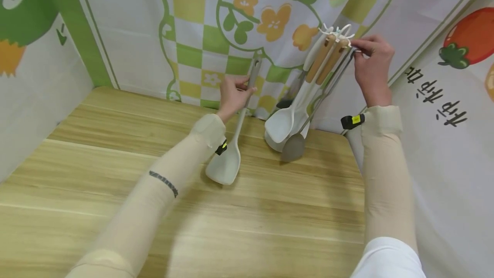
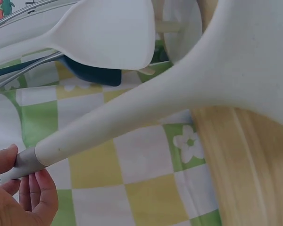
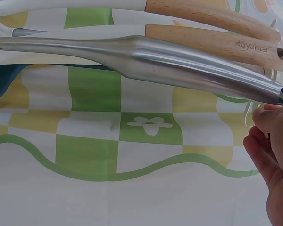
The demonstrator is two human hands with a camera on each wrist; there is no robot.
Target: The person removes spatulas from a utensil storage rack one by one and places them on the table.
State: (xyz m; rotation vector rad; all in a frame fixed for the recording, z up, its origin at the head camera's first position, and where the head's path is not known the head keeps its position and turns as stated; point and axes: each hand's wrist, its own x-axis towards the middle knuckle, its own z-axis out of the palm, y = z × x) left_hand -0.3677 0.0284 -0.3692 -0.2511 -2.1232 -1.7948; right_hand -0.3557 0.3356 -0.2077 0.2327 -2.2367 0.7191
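Note:
My left hand (image 1: 236, 94) pinches the grey upper handle of a white spatula (image 1: 225, 164) between thumb and fingers. The spatula slants with its broad blade down, over the wooden tabletop. At the right, my right hand (image 1: 372, 61) is at the top of a utensil rack, its thumb and fingertips pinching the end of a steel-handled utensil (image 3: 188, 63). A white hook passes through that handle's hole, and its rounded grey head (image 1: 293, 147) hangs low. Beside it on the rack hang a white turner (image 1: 280, 124) and wooden handles (image 3: 212, 44).
The white rack top (image 1: 337, 33) has several curved hooks, and its base (image 1: 275, 143) stands on the wooden tabletop (image 1: 239, 226) near the back edge. A dark blue utensil (image 2: 92, 73) hangs behind. Patterned cloth (image 1: 189, 25) covers the wall close behind the rack.

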